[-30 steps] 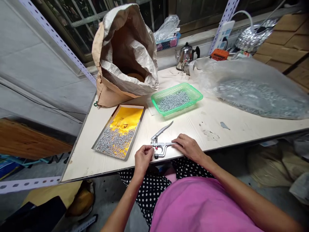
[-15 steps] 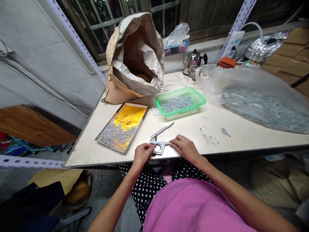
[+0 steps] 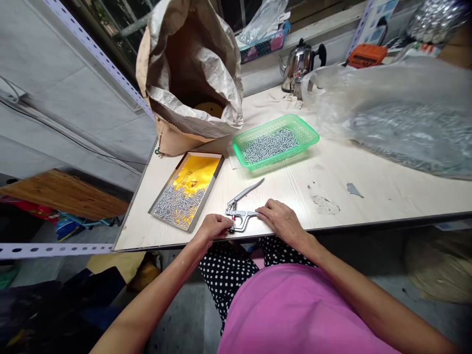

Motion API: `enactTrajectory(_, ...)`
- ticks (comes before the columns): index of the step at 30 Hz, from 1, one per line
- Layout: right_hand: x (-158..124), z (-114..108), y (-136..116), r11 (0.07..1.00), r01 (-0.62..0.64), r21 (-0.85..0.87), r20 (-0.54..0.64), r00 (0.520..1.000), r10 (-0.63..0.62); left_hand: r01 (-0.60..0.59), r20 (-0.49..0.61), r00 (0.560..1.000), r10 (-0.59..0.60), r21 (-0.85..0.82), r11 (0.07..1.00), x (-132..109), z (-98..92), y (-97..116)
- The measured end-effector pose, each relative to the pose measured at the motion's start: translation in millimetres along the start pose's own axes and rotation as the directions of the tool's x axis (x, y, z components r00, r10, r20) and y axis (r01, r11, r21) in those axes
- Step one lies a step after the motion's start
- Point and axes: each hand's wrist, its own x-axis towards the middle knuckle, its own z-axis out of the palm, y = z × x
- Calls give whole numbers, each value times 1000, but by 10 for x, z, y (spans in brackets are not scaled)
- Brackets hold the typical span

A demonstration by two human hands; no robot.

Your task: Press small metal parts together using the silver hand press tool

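A pair of grey metal snap-fastener pliers (image 3: 241,214) lies near the table's front edge. One long handle points up and away, and a coil spring and a small red part show by the jaws. My left hand (image 3: 215,226) is closed, thumb and fingers pinched at the jaw end; any small piece between them is hidden. My right hand (image 3: 282,219) grips the tip of the lower handle between thumb and fingers. Left of the pliers, a shallow box lid (image 3: 207,196) with a yellow inside holds many small silvery metal pieces. Beyond them, a green plastic basket (image 3: 254,166) holds similar pieces.
An open paper sack (image 3: 177,115) stands at the back left. A clear plastic bag (image 3: 387,93) of metal pieces fills the right side. Behind are a steel kettle (image 3: 299,64) and an orange box (image 3: 368,55). A grey scrap (image 3: 354,190) lies right of my hands.
The camera view has shifted and tilted downward. Both hands stay at the pliers; my left fingers have shifted slightly at the jaw end, and the red part is still there.
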Motion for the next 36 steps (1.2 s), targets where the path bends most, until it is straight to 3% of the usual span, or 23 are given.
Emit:
enactTrajectory(13,33,-99,39,998,32,50,104,994,-37,57,152,985,-79,145,988,63,-69,98)
enactTrajectory(18,226,-213,181,990,137,36,148,979,-140,58,124,990,-74,126,990,26,-65,33)
enactTrajectory(23,548,-140,339,954,300,24,242,924,-297,69,111,990,-84,130,989,48,-55,2)
enactTrajectory(29,767,-110,336,941,338,-4,347,883,-315,59,107,992,-73,128,990,40,-48,-10)
enactTrajectory(36,713,-266,198,943,331,-32,353,886,-299,65,81,994,-74,113,991,33,-34,-11)
